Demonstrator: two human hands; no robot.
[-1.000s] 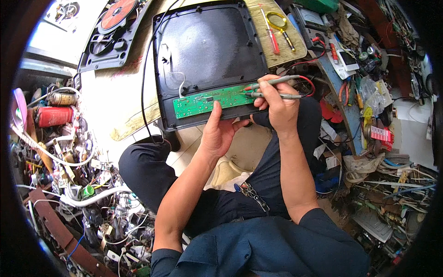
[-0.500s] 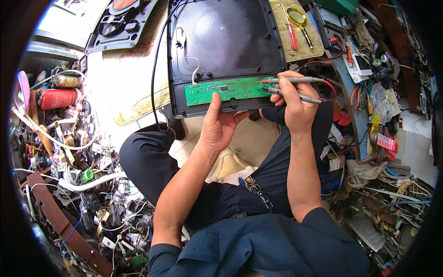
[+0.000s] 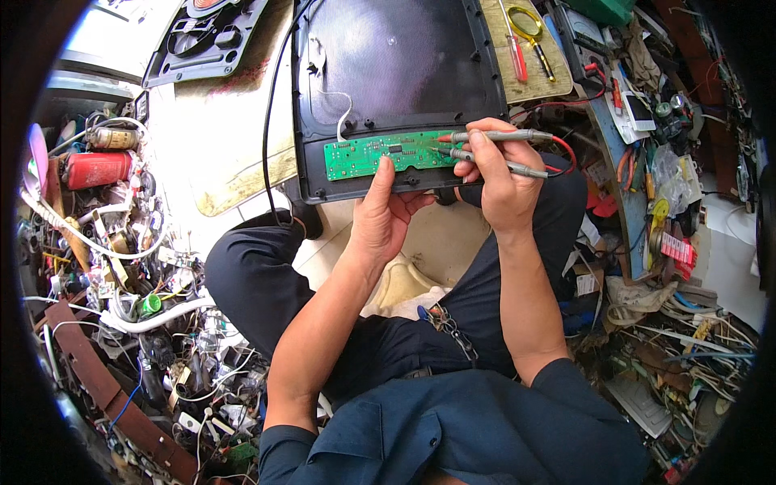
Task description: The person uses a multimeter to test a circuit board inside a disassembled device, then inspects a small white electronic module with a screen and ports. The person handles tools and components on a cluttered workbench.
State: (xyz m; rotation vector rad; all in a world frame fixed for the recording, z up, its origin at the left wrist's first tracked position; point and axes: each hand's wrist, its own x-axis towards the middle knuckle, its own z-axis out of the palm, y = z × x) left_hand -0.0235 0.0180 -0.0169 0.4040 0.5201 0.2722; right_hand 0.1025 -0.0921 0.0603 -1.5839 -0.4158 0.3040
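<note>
A long green circuit board [image 3: 356,162] lies across the near end of a black plastic panel [image 3: 420,85]. My left hand [image 3: 381,217] grips the near edge of that panel, thumb on top against the board's edge and fingers underneath. Closed like a chopstick grip, my right hand [image 3: 511,187] holds two grey multimeter probes, an upper probe [image 3: 508,136] and a lower probe [image 3: 509,166]. Their tips point left over the right part of the board; I cannot tell whether both touch it. A thin white wire [image 3: 349,105] runs from the board's left end up the panel.
A screwdriver [image 3: 517,58] and a magnifying glass [image 3: 533,36] lie on the wooden board at the right. Beyond them sits a multimeter [image 3: 584,34] with a red lead. Another black panel [image 3: 202,44] stands at far left. Piled parts and cables [image 3: 194,356] flank both sides.
My right hand has shifted left with both probes, so their tips sit further in along the circuit board. My left hand keeps its grip on the panel.
</note>
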